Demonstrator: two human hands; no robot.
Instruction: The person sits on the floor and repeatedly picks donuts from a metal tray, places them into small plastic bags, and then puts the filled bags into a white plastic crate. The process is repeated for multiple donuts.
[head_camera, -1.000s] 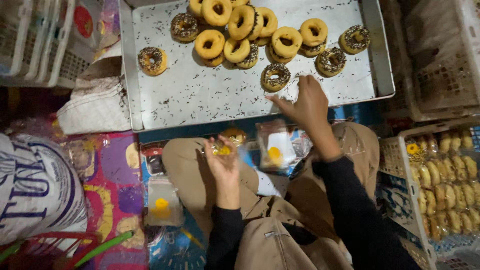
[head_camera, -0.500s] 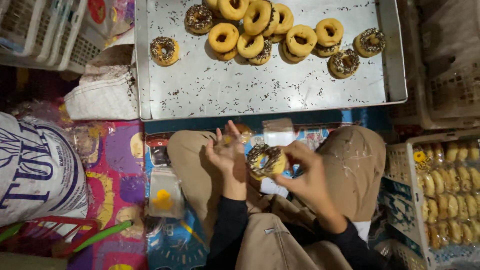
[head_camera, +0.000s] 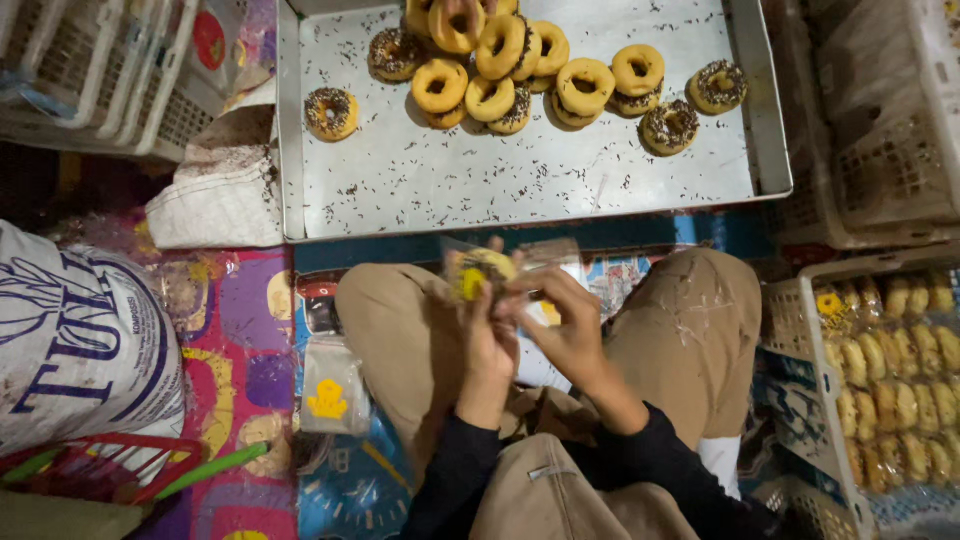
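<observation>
While seated cross-legged over a patterned mat (head_camera: 240, 330), both hands raised together above the lap: left hand (head_camera: 487, 345) curled around a clear plastic bag (head_camera: 478, 270), fingers pinching its edge, a doughnut (head_camera: 480, 272) with a yellow patch inside; right hand (head_camera: 570, 325) touching the same bag, fingertips closed on its rim. Just beyond the knees, a metal tray (head_camera: 520, 185) scattered with sprinkles, bearing glazed doughnuts (head_camera: 500, 65) at its far side. At right, a white crate (head_camera: 790, 330) of packed doughnuts; at left, a printed sack (head_camera: 80, 340).

Matt metal tray (head_camera: 520, 190), glossy clear plastic bag (head_camera: 480, 272), white plastic crates (head_camera: 890, 130)
</observation>
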